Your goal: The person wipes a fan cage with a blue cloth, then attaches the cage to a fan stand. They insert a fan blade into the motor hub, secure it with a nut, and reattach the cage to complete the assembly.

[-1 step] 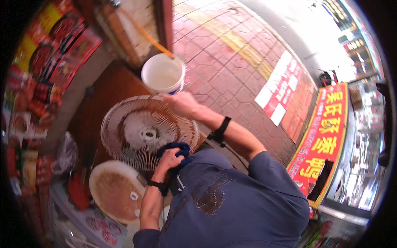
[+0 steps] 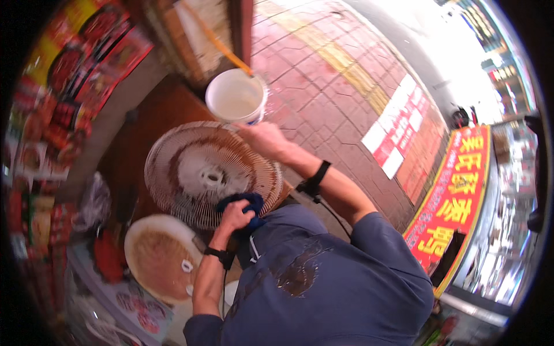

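A round wire fan grille (image 2: 190, 164) with a pale hub in its middle lies tilted in front of me, over a brown board. My left hand (image 2: 235, 215) is closed around a dark blue cloth (image 2: 251, 202), pressed to the grille's near edge. At the far right rim, my right hand (image 2: 264, 140) grips the grille, its fingers partly hidden. Just beyond that hand stands a white bucket (image 2: 214, 97). Left of my left forearm sits a round, pale basin-like piece (image 2: 136, 239), brownish inside, with a small white ring (image 2: 186, 265) on it.
A yellow hose (image 2: 219, 47) runs down to the bucket beside a wooden post (image 2: 242, 29). Packaged goods (image 2: 63, 124) line the left side, near a clear plastic bag (image 2: 94, 200). Brick paving (image 2: 323, 115) stretches away on the right, toward a red-and-yellow sign (image 2: 453, 202).
The whole view has shifted a little, moving the grille and bucket slightly rightward in the picture. Both hands keep their hold, the left on the cloth and the right on the grille's rim.
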Available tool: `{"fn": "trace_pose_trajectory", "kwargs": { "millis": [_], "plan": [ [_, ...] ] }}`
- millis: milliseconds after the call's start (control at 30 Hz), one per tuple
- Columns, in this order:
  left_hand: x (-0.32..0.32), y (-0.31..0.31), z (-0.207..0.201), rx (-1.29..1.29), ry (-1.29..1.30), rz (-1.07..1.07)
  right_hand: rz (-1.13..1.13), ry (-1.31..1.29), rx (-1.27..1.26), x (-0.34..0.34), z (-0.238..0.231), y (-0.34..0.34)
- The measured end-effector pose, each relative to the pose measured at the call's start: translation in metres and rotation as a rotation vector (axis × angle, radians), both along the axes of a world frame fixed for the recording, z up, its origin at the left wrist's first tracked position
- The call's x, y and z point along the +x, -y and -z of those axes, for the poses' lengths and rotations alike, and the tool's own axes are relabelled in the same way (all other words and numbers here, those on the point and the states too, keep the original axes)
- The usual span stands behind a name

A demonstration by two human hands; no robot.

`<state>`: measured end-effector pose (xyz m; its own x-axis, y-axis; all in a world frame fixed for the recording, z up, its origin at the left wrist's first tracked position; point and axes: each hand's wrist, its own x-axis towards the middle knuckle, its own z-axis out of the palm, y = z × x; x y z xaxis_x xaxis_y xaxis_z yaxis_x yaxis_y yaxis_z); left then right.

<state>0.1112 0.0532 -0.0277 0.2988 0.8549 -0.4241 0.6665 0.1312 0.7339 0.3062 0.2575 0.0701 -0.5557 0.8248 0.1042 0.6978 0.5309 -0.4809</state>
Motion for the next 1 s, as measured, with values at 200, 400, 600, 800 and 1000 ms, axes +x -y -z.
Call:
{"fn": "trace_pose_trajectory", "kwargs": {
  "millis": [200,400,600,800,1000],
  "plan": [
    [-0.009,-0.077,-0.075,0.951,0.024,-0.37,0.093,0.103,-0.011,-0.005,-0.026,-0.007],
    [-0.073,-0.156,-0.071,1.081,-0.407,-0.051,-0.049,0.067,0.096,-0.006,-0.045,-0.001],
    [-0.122,-0.065,0.03,0.731,-0.639,-0.619,0.036,0.054,0.06,0.025,-0.031,0.013],
    [-0.035,0.056,0.057,-0.066,-0.53,-0.297,0.125,-0.038,0.096,0.016,-0.006,0.009],
    [0.055,-0.003,0.013,0.349,0.072,-0.164,0.142,-0.038,0.179,0.001,-0.019,0.001]
  ]
}}
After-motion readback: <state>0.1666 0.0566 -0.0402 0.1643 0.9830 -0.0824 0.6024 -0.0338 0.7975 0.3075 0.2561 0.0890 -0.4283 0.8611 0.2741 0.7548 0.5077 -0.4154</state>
